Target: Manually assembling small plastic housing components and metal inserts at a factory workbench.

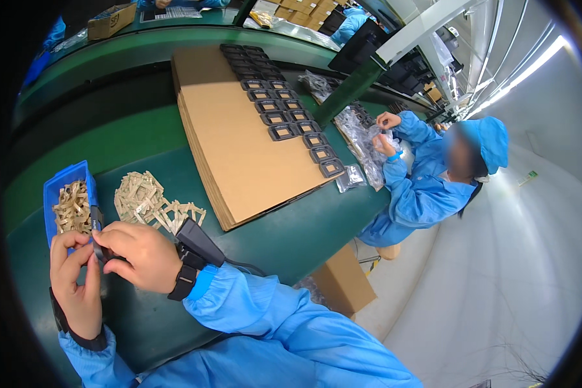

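Both hands meet low at the left, over the near side of a blue bin (92, 180). Between them is a black plastic part (97, 220), seen almost edge-on and partly covered by fingers. My left hand (77, 281) pinches it from the near left, fingertips closed. My right hand (143, 255) grips it from the right, thumb and fingers bent around it. Small tan metal strips (73, 205) fill the bin. Beside it on the table lies a loose pile of pale flat strips (138, 197). My right wrist wears a black strapped device (199, 242).
A stack of cardboard sheets (239, 174) bears rows of black plastic frames (276, 118) along its far right side. Behind stands a green post (349, 94). At the right, a co-worker in blue (427, 174) handles clear plastic bags (365, 145). A cardboard box (343, 281) sits below the table.
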Demonstrator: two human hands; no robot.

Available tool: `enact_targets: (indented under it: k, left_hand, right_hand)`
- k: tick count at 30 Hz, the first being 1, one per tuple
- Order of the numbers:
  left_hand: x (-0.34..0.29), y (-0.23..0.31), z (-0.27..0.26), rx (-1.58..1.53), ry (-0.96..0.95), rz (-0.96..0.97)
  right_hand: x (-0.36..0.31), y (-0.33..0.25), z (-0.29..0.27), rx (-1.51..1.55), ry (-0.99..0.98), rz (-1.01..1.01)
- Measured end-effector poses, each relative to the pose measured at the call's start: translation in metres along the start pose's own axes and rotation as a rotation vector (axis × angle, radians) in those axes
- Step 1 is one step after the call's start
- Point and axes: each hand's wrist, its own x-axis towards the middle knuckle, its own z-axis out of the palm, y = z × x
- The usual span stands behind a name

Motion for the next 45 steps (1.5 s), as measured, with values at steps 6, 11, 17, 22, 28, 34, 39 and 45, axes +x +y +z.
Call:
enact_targets:
  k: [6,11,17,22,28,34,39,45]
  left_hand:
    - [-0.001,-0.003,0.000,0.073,0.005,0.052]
    - [-0.002,-0.005,0.002,0.102,0.019,0.076]
    - [-0.006,-0.006,0.001,0.200,0.091,0.201]
    - [-0.007,-0.009,0.005,0.147,0.132,0.205]
    - [-0.009,-0.019,0.008,0.189,0.147,0.170]
    - [-0.010,-0.078,-0.039,0.277,0.313,-0.078]
    - [0.021,-0.066,-0.032,0.535,0.290,-0.107]
    - [0.019,-0.063,-0.015,0.457,0.268,-0.124]
  right_hand:
    - [-0.001,0.001,0.004,-0.007,0.002,-0.003]
    - [-0.002,0.001,0.006,-0.024,0.020,-0.034]
    - [-0.002,-0.006,0.007,0.207,-0.032,0.119]
    - [-0.004,-0.006,0.012,0.212,0.050,0.065]
    - [-0.004,-0.005,0.012,0.295,0.076,0.121]
    - [0.003,-0.011,0.019,0.385,0.079,0.196]
    - [0.006,-0.010,0.000,0.660,0.222,0.459]
    - [0.002,-0.012,-0.013,0.657,0.192,0.595]
